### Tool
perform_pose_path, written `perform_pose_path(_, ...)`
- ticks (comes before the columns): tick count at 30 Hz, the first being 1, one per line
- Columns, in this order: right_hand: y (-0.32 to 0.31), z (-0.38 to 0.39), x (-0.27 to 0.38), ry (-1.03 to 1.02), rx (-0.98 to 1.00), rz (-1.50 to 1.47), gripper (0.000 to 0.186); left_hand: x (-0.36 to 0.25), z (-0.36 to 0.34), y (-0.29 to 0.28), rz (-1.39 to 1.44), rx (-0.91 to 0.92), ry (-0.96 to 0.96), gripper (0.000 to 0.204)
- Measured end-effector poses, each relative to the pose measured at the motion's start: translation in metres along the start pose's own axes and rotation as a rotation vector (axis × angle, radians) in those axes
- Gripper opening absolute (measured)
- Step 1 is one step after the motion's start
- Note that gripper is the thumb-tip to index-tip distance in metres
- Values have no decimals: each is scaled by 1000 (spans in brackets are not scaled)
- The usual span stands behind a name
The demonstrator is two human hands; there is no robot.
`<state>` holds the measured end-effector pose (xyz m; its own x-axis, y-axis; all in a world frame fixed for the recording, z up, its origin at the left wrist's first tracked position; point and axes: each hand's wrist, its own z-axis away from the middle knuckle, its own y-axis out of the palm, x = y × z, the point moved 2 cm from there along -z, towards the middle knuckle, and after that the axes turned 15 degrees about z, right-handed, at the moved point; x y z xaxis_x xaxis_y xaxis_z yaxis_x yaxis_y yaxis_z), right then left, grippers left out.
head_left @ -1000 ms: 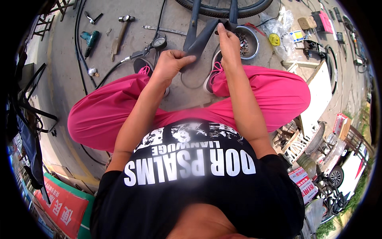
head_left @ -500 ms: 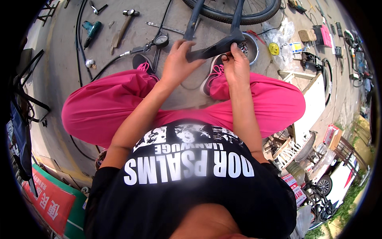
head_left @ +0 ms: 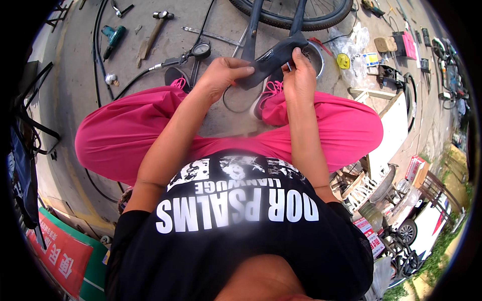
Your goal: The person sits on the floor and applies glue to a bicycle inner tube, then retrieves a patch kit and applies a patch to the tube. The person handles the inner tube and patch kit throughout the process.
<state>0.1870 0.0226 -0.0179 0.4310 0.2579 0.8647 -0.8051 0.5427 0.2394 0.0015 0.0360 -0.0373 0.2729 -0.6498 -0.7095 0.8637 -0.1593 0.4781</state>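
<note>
A black rubber bicycle inner tube (head_left: pixel 273 60) is stretched flat between my two hands above my feet. My left hand (head_left: pixel 223 78) pinches its near left end between thumb and fingers. My right hand (head_left: pixel 299 75) grips its right side, thumb on top, with a small bluish-white bit showing by the fingers that I cannot make out. From there two lengths of the tube run away toward the bicycle wheel (head_left: pixel 306 22) at the top. Behind my right hand, partly hidden, stands a round metal basin (head_left: pixel 317 56).
Left of my feet are a pump gauge (head_left: pixel 201 49) with its hose, a hammer (head_left: pixel 153 37) and a teal power drill (head_left: pixel 113 40). Rightward lie a clear plastic bag (head_left: pixel 351 47), a brick-like block (head_left: pixel 385 44) and a white board (head_left: pixel 389 130). A thin loop lies between my shoes.
My left hand has turned and moved slightly down, now pinching the tube's edge. The tube's flat part has tilted and shows more of its face. My right hand stays nearly in place.
</note>
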Motion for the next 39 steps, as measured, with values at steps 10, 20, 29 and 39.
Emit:
perform_pose_path(10, 8, -37, -23, 34, -41, 297, 15, -1, 3, -2, -14, -60, 48, 26)
perform_pose_path(20, 8, -62, -36, 217, 85, 461, 37, -1, -6, -14, -41, -144, 29, 17)
perform_pose_path(29, -137, -198, -118, 251, -556, 1274, 26, 2, -16, -32, -162, -252, 118, 20)
perform_pose_path(39, -159, -230, -138, 491, -558, 1506, 41, -15, -9, -44, -202, -331, 70, 20)
